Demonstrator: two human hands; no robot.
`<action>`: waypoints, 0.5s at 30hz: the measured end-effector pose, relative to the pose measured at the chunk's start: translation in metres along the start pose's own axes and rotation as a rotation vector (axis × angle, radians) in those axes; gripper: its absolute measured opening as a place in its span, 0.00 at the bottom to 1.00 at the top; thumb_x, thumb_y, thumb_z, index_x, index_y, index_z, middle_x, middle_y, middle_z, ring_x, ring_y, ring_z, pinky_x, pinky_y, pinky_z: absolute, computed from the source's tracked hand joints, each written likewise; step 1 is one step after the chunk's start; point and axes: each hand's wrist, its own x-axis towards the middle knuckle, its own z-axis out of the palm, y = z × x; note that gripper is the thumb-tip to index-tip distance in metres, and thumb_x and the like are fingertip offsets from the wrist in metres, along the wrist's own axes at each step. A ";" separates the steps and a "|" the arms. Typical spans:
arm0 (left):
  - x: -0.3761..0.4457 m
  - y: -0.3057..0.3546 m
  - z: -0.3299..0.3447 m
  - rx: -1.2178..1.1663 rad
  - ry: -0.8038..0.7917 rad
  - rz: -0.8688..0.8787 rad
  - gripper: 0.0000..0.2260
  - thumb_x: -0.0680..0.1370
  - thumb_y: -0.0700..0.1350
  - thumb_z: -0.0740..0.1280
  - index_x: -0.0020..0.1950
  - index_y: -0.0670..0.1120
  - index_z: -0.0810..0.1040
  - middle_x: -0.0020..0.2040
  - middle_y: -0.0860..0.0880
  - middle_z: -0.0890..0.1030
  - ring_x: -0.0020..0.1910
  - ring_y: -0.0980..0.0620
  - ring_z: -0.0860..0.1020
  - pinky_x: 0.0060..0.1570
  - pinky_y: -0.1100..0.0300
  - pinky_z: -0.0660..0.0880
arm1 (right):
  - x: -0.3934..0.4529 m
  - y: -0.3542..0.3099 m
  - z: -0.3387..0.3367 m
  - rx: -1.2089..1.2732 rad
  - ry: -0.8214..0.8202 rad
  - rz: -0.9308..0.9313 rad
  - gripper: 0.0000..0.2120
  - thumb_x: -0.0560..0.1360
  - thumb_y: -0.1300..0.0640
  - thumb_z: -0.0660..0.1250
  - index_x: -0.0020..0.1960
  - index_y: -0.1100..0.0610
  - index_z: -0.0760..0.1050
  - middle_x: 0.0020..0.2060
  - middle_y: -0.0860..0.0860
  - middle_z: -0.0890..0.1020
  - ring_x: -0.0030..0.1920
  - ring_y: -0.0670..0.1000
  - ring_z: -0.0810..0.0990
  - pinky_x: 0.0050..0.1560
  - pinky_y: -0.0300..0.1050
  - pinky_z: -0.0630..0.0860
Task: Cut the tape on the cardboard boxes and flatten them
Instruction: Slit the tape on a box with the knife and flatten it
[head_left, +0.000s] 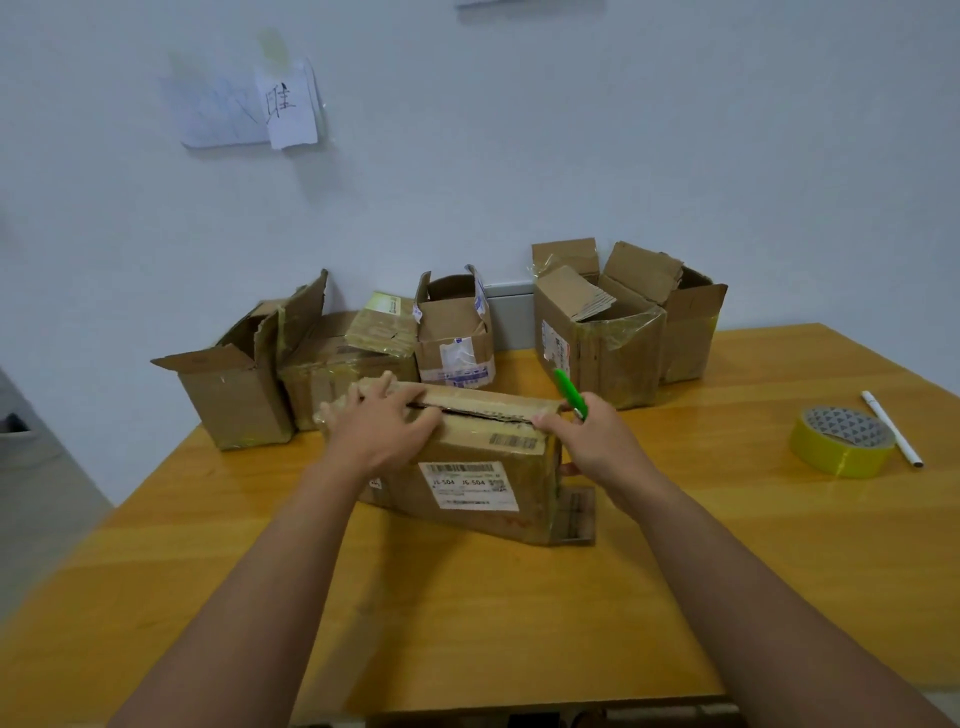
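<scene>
A taped cardboard box (483, 467) with a white shipping label stands on the wooden table (467, 613) in front of me. Its top seam shows a dark slit running from left to right. My left hand (379, 431) lies with spread fingers on the box's top left, pressing it down. My right hand (597, 441) grips a green cutter (570, 392) at the seam's right end, the green handle pointing up and away. The blade itself is hidden behind my fingers.
Several opened cardboard boxes (597, 338) stand in a row along the back of the table against the white wall. A roll of yellow tape (841, 441) and a white pen (891, 428) lie at the right. Papers hang on the wall.
</scene>
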 end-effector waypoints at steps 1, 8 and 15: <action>-0.003 -0.005 -0.001 0.035 -0.060 0.002 0.27 0.77 0.70 0.50 0.76 0.65 0.59 0.81 0.51 0.55 0.79 0.41 0.50 0.73 0.32 0.46 | 0.003 -0.002 0.002 -0.050 0.025 -0.022 0.20 0.74 0.46 0.70 0.60 0.56 0.70 0.47 0.52 0.79 0.47 0.52 0.80 0.44 0.58 0.82; -0.020 0.001 -0.023 0.251 -0.145 -0.048 0.42 0.66 0.80 0.39 0.78 0.67 0.48 0.81 0.45 0.51 0.78 0.35 0.48 0.72 0.35 0.47 | -0.016 -0.016 0.019 -0.094 0.357 -0.316 0.06 0.83 0.50 0.55 0.51 0.53 0.65 0.41 0.54 0.77 0.40 0.55 0.78 0.33 0.46 0.69; -0.013 -0.008 -0.031 0.107 -0.203 -0.016 0.42 0.64 0.81 0.44 0.76 0.69 0.54 0.79 0.44 0.54 0.76 0.34 0.54 0.73 0.33 0.55 | -0.048 -0.009 0.039 -0.350 0.342 -0.460 0.07 0.83 0.50 0.52 0.50 0.52 0.64 0.40 0.43 0.70 0.51 0.51 0.71 0.47 0.53 0.72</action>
